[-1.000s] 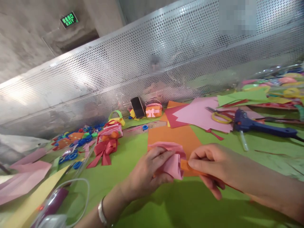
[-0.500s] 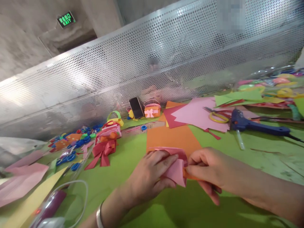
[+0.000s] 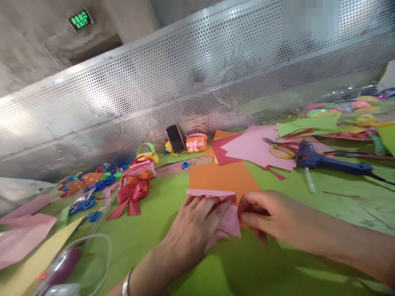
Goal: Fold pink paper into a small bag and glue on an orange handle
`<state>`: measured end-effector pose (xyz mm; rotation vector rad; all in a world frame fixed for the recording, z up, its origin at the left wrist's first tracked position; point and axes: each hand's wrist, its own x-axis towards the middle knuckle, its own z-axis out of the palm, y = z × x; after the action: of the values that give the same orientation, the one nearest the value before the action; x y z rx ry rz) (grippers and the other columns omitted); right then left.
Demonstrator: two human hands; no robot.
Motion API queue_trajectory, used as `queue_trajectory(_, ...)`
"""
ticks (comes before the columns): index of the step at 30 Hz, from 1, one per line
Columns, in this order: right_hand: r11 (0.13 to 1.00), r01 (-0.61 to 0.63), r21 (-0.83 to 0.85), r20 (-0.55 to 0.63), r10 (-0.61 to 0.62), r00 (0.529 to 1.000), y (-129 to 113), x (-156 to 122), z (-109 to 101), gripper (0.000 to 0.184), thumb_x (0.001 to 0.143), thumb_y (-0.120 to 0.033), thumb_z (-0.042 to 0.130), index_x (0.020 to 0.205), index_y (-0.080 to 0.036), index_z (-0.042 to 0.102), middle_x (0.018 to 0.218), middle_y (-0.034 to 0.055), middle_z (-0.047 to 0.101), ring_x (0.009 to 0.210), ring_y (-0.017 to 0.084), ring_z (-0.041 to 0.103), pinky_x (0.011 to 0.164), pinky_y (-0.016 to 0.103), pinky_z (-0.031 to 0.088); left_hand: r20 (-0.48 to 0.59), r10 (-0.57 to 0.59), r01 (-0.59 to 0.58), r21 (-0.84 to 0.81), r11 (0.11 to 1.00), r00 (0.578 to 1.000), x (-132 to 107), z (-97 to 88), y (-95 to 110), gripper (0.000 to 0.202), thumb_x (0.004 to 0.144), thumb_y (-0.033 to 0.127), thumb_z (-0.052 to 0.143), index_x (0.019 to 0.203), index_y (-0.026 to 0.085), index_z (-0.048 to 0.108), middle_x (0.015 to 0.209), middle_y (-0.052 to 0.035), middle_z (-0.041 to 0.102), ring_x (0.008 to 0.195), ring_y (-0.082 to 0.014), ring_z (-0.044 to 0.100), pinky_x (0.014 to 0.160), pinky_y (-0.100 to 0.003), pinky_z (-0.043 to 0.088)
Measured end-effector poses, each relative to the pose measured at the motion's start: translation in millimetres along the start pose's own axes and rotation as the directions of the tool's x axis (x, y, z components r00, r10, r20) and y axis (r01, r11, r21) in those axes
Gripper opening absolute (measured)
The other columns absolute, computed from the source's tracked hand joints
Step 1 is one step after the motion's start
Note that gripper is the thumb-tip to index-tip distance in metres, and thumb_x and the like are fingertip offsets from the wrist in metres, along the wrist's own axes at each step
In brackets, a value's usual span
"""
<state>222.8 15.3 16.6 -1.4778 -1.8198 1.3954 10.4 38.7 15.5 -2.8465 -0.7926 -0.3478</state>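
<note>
My left hand (image 3: pixel 196 228) lies with its fingers stretched flat on a folded pink paper piece (image 3: pixel 230 220), pressing it onto the green table covering (image 3: pixel 148 242). My right hand (image 3: pixel 267 216) is closed at the pink piece's right edge, its fingertips pinched on a small orange paper strip that barely shows. An orange sheet (image 3: pixel 222 176) lies just behind both hands.
Behind are pink and red sheets (image 3: pixel 253 146), yellow-handled scissors (image 3: pixel 280 150) and a blue glue gun (image 3: pixel 327 162). At the left lie a red paper bow (image 3: pixel 132 197), blue rings (image 3: pixel 92 201) and pink sheets (image 3: pixel 21 234). A phone (image 3: pixel 175 139) leans on the perforated metal wall (image 3: pixel 216 70).
The pink piece has gone from being held up and bunched to lying flattened on the table. My left hand's fingers have stretched out over it; my right hand has lowered.
</note>
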Motion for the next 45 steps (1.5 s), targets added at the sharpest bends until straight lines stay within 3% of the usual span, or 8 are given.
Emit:
queue_trajectory(6,0.998,-0.004,-0.067,-0.069,0.0,0.998,5.6,1.4,0.0,0.017,0.079,-0.035,0.059,0.072,-0.021,0.062,0.063,-0.0015,0.061,0.061,0.015,0.053,0.055,0.026,0.036,-0.015,0.012,-0.012,0.018,1.0,1.0,-0.7,3.3,4.1,0.049,0.09,0.042,0.059,0.131,0.016,0.053,0.115,-0.0131,0.065,0.106,-0.029,0.06,0.09,-0.046,0.051)
queue_trajectory(11,0.999,-0.032,-0.032,-0.078,0.029,0.997,4.0,-1.0,-0.2,0.014,0.076,-0.034,0.061,0.071,-0.022,0.066,0.06,-0.0013,0.063,0.06,0.015,0.056,0.055,0.026,0.037,-0.081,0.049,-0.041,0.09,0.995,0.996,-2.4,8.3,4.1,0.058,0.082,0.043,0.07,0.131,0.017,0.052,0.115,-0.0108,0.066,0.104,-0.0282,0.062,0.09,-0.043,0.05)
queue_trajectory(17,1.0,-0.026,-0.006,-0.074,0.026,0.997,6.8,0.2,-0.1,0.011,0.073,-0.029,0.059,0.071,-0.022,0.066,0.062,-0.0008,0.066,0.058,0.015,0.058,0.054,0.026,0.039,-0.081,0.051,-0.041,0.125,0.991,0.995,-0.9,10.2,6.1,0.057,0.085,0.045,0.067,0.132,0.019,0.05,0.117,-0.0093,0.066,0.104,-0.0274,0.062,0.09,-0.042,0.05)
queue_trajectory(28,1.0,-0.011,0.001,-0.106,0.011,0.994,12.9,5.1,1.2,0.015,0.074,-0.031,0.061,0.086,-0.022,0.059,0.069,-0.0008,0.068,0.061,0.015,0.06,0.055,0.026,0.041,-0.108,0.044,-0.031,0.123,0.992,0.993,-2.2,10.2,6.4,0.048,0.087,0.043,0.064,0.128,0.02,0.052,0.114,-0.008,0.067,0.102,-0.0267,0.063,0.088,-0.042,0.05)
queue_trajectory(32,0.999,0.035,-0.002,-0.049,-0.036,0.998,12.7,4.1,2.0,0.016,0.076,-0.033,0.057,0.084,-0.021,0.064,0.077,0.0005,0.07,0.067,0.015,0.061,0.058,0.025,0.044,-0.113,0.035,-0.02,0.136,0.991,0.993,-0.6,10.6,7.7,0.05,0.087,0.041,0.065,0.13,0.018,0.051,0.115,-0.0091,0.066,0.102,-0.0269,0.062,0.089,-0.042,0.05)
queue_trajectory(36,0.996,0.019,-0.09,-0.085,-0.027,0.996,10.2,3.1,2.6,0.013,0.075,-0.031,0.056,0.074,-0.02,0.064,0.067,-0.0004,0.065,0.062,0.015,0.057,0.056,0.024,0.041,-0.106,0.009,0.006,0.144,0.99,0.994,-0.6,10.1,10.4,0.052,0.088,0.037,0.064,0.134,0.019,0.048,0.114,-0.0089,0.067,0.106,-0.0255,0.062,0.092,-0.04,0.049)
queue_trajectory(42,0.972,-0.019,-0.235,-0.133,-0.012,0.991,4.2,3.0,4.1,0.008,0.072,-0.025,0.057,0.068,-0.021,0.062,0.065,-0.0015,0.063,0.062,0.014,0.054,0.053,0.023,0.036,-0.077,-0.057,0.05,-0.089,0.995,0.995,2.0,10.2,15.8,0.046,0.083,0.039,0.07,0.123,0.019,0.057,0.118,-0.0105,0.068,0.102,-0.0284,0.066,0.086,-0.042,0.053)
queue_trajectory(45,0.944,-0.037,-0.327,-0.149,-0.013,0.989,0.7,1.0,4.1,0.009,0.073,-0.022,0.058,0.065,-0.021,0.062,0.064,-0.0005,0.063,0.062,0.015,0.055,0.053,0.025,0.033,-0.08,-0.178,0.151,-0.269,0.951,0.981,6.7,8.9,20.5,0.027,0.085,0.02,0.065,0.111,0.021,0.061,0.109,-0.0056,0.073,0.099,-0.0255,0.068,0.087,-0.04,0.053)
